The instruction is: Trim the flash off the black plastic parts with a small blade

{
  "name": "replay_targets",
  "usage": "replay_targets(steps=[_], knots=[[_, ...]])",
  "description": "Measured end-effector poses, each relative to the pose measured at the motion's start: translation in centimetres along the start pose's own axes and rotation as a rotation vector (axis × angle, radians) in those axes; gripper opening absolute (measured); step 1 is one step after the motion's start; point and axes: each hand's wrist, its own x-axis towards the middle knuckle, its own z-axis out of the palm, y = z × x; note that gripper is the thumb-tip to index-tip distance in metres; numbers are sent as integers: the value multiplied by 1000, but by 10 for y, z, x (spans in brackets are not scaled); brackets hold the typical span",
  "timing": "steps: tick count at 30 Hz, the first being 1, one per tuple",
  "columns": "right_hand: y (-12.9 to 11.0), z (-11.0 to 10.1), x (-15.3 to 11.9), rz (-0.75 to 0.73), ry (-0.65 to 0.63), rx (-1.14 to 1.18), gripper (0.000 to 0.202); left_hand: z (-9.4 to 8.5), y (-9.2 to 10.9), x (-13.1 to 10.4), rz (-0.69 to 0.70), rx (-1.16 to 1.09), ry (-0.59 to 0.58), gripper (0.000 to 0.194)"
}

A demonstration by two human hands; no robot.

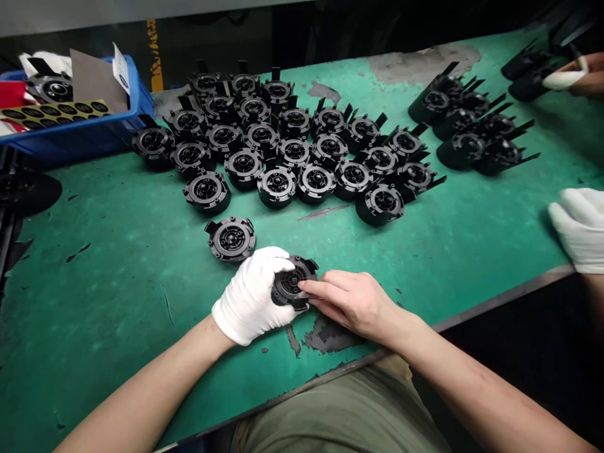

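Observation:
My left hand (255,296), in a white glove, is wrapped round the left side of a round black part (293,280) with ridged rings on its face. My bare right hand (356,302) touches that part from the right, its index fingertip on the face near the centre and the other fingers curled at the edge. Whether the right fingers pinch anything small cannot be seen. Just beyond my left hand, a similar black part (232,239) lies face up on the green table (141,264).
Several rows of black round housings (295,151) with upright tabs stand ahead, with another group (465,150) at the right. A blue bin (89,132) holds parts and sticker sheets at the upper left. Another person's gloved hands (582,226) are at the right edge.

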Motion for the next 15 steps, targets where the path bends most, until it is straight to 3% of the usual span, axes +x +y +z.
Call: replay_targets(steps=[7, 12, 15], knots=[[1, 3, 0, 46, 2, 77, 34, 6, -3, -3, -13, 14, 15, 58], [1, 2, 1, 6, 9, 70, 25, 4, 0, 0, -19, 1, 10, 50], [0, 3, -1, 52, -7, 147, 33, 1, 3, 3, -43, -7, -18, 52]])
